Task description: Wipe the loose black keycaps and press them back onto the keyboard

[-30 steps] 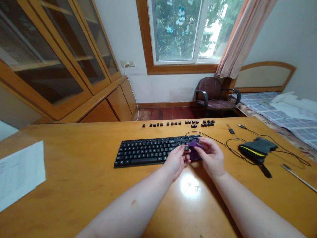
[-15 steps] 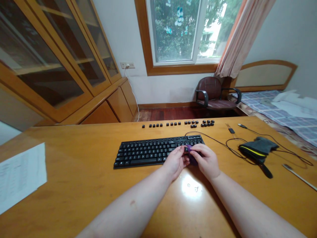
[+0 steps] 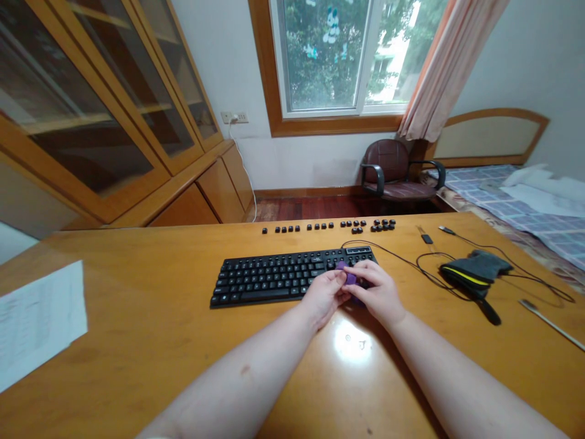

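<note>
A black keyboard [image 3: 278, 277] lies on the wooden desk [image 3: 137, 317], and several loose black keycaps [image 3: 329, 227] are lined up behind it. My left hand [image 3: 325, 296] and my right hand [image 3: 377, 291] meet at the keyboard's right end. Both are closed around a purple cloth [image 3: 347, 275], which peeks out between the fingertips. In the earlier frame my left fingers pinched a small dark keycap against the cloth; it is hidden now.
A dark pouch with a yellow stripe [image 3: 473, 273] and black cables [image 3: 425, 268] lie to the right, with a thin metal tool [image 3: 551, 323] beyond. A paper sheet [image 3: 36, 320] is at the left edge. A chair [image 3: 397, 174] stands behind the desk.
My hands drew together and the right hand closed over the purple cloth, which now mostly hides. The small keycap in my left fingers is no longer visible.
</note>
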`<state>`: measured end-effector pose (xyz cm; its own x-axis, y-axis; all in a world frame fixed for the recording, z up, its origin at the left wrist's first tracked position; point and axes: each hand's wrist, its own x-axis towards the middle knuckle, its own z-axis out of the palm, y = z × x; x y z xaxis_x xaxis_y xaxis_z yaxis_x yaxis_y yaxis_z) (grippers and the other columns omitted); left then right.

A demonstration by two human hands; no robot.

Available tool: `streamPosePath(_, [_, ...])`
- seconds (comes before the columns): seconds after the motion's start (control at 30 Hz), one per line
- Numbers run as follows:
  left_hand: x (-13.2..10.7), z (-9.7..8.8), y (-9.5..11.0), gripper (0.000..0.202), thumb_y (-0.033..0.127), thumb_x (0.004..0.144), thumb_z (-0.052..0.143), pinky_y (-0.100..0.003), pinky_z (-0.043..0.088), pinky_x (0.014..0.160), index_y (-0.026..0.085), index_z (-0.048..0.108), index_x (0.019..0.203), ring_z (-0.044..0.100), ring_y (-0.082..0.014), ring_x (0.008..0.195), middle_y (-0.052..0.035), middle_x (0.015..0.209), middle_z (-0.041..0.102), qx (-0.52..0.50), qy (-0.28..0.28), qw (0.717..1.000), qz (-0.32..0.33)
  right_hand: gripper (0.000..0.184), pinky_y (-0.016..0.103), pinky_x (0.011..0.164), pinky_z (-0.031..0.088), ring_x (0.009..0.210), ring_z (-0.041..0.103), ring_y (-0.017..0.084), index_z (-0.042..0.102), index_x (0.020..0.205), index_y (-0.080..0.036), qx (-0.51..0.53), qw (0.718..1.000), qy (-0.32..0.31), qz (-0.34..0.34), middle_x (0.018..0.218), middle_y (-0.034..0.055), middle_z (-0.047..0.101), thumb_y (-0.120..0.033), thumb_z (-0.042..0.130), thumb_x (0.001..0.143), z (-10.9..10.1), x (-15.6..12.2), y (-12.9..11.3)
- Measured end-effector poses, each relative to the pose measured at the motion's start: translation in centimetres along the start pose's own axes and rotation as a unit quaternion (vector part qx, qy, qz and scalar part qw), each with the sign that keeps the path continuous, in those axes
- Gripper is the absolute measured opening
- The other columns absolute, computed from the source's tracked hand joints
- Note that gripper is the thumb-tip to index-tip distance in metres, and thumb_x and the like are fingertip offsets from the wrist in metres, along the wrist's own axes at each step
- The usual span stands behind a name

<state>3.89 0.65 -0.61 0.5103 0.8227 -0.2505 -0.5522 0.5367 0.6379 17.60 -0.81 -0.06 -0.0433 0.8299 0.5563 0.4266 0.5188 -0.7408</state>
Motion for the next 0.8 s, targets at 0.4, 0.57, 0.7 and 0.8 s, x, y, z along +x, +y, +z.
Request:
streamPosePath(0.4, [-0.11,-0.10,0.07,0.040,0.036,0.053,0.080,-0.019,0.040,0.060,0.010,0.059,0.076,0.050,-0.0058,0.058,-0.0001,0.065,0.056,-0.020,-0.008,0.999,-0.024,0.028,0.030,0.070,0.047,0.076,0.056,0.015,0.068,0.099,-0.032,0.058,0.998,-0.030,-0.022,0.081,0.0013,0.059,-0.024,0.067,0.073,-0.18,0.14,-0.35])
streamPosePath(0.57, [-0.09,-0.17,0.24,0.041,0.036,0.050,0.081,-0.019,0.039,0.058,0.010,0.060,0.072,0.048,-0.0057,0.056,0.0005,0.061,0.053,-0.028,-0.009,0.999,-0.035,0.025,0.031,0.070,0.048,0.076,0.056,0.016,0.069,0.097,-0.032,0.088,0.996,-0.033,-0.007,0.081,0.0016,0.059,-0.028,0.067,0.073,-0.14,0.21,-0.33])
streamPosePath(0.7, [-0.04,-0.19,0.22,0.036,0.035,0.054,0.079,-0.019,0.039,0.057,0.010,0.060,0.072,0.045,-0.0051,0.054,0.0019,0.057,0.049,-0.042,-0.013,0.999,-0.029,0.025,0.032,0.074,0.047,0.079,0.056,0.016,0.068,0.100,-0.032,0.091,0.995,-0.044,0.004,0.082,0.0020,0.059,-0.027,0.063,0.076,-0.36,0.34,-0.46])
streamPosePath(0.8, [-0.11,-0.04,0.24,0.031,0.030,0.058,0.079,-0.018,0.039,0.057,0.010,0.060,0.072,0.045,-0.0047,0.054,0.0021,0.057,0.050,-0.058,-0.014,0.998,-0.033,0.027,0.031,0.075,0.047,0.081,0.055,0.016,0.067,0.103,-0.032,0.090,0.995,-0.046,0.010,0.084,0.0021,0.058,-0.026,0.062,0.077,-0.54,0.40,-0.47])
